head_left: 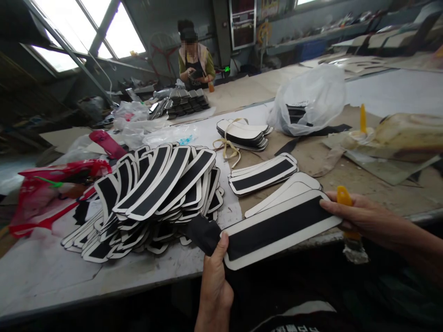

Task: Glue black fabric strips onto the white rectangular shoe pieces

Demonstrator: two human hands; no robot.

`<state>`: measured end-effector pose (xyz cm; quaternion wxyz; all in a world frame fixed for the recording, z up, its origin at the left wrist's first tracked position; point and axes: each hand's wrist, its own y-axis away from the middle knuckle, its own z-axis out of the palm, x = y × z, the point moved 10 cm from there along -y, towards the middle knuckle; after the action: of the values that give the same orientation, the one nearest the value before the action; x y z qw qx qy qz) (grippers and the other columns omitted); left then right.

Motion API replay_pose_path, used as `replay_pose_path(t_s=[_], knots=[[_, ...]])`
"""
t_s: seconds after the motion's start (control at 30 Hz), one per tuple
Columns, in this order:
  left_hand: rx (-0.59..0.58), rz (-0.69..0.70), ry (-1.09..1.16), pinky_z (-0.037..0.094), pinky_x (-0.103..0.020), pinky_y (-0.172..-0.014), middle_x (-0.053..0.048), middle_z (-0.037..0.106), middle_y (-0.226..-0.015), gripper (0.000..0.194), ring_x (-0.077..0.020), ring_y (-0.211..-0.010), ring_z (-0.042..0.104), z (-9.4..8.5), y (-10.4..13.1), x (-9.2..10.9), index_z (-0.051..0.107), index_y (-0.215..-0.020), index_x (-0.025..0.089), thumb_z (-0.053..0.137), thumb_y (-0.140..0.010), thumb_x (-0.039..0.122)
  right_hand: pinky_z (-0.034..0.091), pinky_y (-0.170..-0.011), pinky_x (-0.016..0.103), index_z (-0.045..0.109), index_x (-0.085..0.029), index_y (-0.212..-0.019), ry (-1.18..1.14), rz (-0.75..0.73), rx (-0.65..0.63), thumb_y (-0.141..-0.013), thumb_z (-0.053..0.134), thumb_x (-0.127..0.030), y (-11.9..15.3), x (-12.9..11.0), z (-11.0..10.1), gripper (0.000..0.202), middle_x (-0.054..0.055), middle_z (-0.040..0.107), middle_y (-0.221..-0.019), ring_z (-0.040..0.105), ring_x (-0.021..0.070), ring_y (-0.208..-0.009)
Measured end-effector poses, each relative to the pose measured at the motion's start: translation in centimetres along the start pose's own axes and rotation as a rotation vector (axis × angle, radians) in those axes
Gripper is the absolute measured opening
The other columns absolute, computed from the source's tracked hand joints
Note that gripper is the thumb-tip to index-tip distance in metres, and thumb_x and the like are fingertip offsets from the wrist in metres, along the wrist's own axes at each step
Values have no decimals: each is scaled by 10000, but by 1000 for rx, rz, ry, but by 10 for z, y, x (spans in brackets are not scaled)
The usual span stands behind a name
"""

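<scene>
A curved white panel with a black strip along its middle is stretched between my two hands at the table's front edge. My left hand pinches its left end, thumb on top; a loose piece of black fabric juts out beside that thumb. At the right end my right hand grips the panel with the thumb on the strip. A brush with a yellow handle is also held in that hand, its bristles pointing down. Plain white panels lie just behind the held one.
Left of my hands spreads a big heap of similar panels. Behind are a small stack, a bundle with a tan tie and a clear plastic bag. A glue-stained container stands right. A co-worker is across the table.
</scene>
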<state>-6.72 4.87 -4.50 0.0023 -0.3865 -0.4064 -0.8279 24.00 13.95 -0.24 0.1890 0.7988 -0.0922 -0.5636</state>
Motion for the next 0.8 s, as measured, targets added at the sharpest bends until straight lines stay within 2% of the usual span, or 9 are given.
replay_pose_path(t_s=[0.1,0.27,0.43,0.6,0.7,0.8], knots=[[-14,-72,5,519,-359,-848,-109,690,-1021,422,-243,-925,652,4,-1,-6,585,-1127,127,689,-734,240,164,-401,198,433,-200,-707,-178,27,-135,-708,607,-582,3,6,14,420,-77,315,-528,230,53,-440],[-45,69,-102,482,-355,-905,-89,693,-1017,444,-237,-985,629,6,0,7,589,-1147,160,683,-747,328,183,-410,203,427,-192,-685,-81,-20,-75,-733,596,-554,0,2,9,403,-71,333,-529,262,56,-450],[-141,181,-189,444,-325,-952,-38,673,-1078,528,-218,-1042,600,16,7,18,547,-1203,202,722,-705,203,235,-426,210,414,-193,-694,25,-41,-25,-741,576,-562,-3,-1,4,406,-72,327,-550,296,64,-466],[-11,165,-184,463,-309,-924,-52,687,-1013,463,-214,-1015,612,8,6,16,573,-1161,169,694,-715,146,233,-431,214,388,-200,-677,16,-12,-52,-739,587,-545,-4,4,9,403,-78,366,-488,304,63,-434],[19,100,-176,512,-276,-833,-51,693,-957,445,-204,-939,640,5,3,9,588,-1132,168,706,-703,154,234,-426,216,375,-200,-632,-1,-12,-77,-726,591,-557,-4,4,13,428,-68,404,-459,307,61,-415],[42,48,-204,541,-229,-575,-55,691,-878,440,-189,-728,665,3,-1,4,599,-1092,147,728,-671,159,237,-429,212,381,-197,-630,-66,-51,-94,-725,601,-538,-5,-1,15,417,-70,405,-477,310,58,-427]])
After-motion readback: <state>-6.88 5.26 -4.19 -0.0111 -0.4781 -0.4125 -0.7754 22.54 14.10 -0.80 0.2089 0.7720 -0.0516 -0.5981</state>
